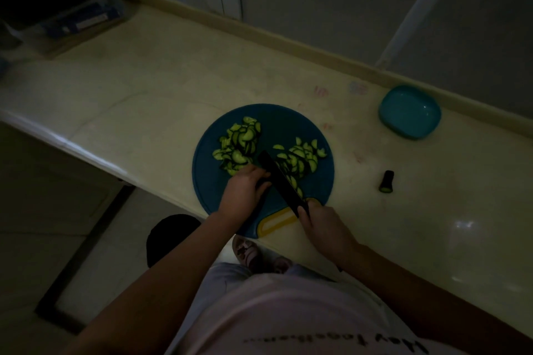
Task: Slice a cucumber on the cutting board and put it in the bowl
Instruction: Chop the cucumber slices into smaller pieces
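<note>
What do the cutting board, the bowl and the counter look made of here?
Cutting board: likely plastic, matte blue with a yellow handle inset. Bowl: probably plastic or melamine, glossy teal with a small highlight. Counter: seemingly polished stone or a lookalike, cream, with bright reflections. Dim light leaves all uncertain.

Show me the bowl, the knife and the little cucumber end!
bowl (409,112): head view, on its bare inside.
knife (281,180): head view, on the middle of the dark blade.
cucumber end (386,184): head view, on its dark skin.
</note>
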Demonstrator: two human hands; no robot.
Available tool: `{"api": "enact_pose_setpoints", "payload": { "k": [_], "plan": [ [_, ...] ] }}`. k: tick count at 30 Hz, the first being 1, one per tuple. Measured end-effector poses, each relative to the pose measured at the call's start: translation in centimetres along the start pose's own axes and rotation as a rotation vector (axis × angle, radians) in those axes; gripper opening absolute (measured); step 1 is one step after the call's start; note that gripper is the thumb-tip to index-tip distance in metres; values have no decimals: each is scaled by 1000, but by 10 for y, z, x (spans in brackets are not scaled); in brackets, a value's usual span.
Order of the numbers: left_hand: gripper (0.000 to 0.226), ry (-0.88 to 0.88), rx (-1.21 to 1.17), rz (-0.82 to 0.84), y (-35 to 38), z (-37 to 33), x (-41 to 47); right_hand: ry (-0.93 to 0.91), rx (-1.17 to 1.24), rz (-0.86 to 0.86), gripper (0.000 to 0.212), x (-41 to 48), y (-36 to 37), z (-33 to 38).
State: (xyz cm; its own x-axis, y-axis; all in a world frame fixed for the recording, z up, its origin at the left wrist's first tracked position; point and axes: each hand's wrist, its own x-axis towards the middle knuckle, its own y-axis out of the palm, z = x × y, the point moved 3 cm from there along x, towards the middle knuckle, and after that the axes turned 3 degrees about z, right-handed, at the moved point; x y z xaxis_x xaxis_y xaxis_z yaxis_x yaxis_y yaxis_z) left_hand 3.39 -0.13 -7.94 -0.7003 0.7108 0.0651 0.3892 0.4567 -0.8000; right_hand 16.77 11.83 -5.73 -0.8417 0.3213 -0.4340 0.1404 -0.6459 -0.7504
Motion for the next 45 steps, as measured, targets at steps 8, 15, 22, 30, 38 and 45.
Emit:
{"api": "enact_pose_setpoints", "payload": {
  "k": [8, 15, 22, 30, 38, 45],
  "plan": [
    [20, -10, -8, 2, -1, 3, -3, 20, -2, -65, 30, 0, 5, -1],
    [17, -37, -24, -3, -1, 5, -3, 24, 73, 5, 22, -4, 0, -1],
    [13, -30, -11, 1, -2, 2, -3, -27, 57, 4, 28, -8, -4, -2],
    [12, -38, -9, 5, -2, 2, -2, -15, 27, 10, 33, -5, -1, -3],
    [13, -38, -18, 2, -2, 1, -3, 31, -76, -3, 27, -1, 12, 1],
    [16, -11, -42, 17, -3, 2, -5, 13, -74, -20, 23, 0, 6, 0]
  ]
}}
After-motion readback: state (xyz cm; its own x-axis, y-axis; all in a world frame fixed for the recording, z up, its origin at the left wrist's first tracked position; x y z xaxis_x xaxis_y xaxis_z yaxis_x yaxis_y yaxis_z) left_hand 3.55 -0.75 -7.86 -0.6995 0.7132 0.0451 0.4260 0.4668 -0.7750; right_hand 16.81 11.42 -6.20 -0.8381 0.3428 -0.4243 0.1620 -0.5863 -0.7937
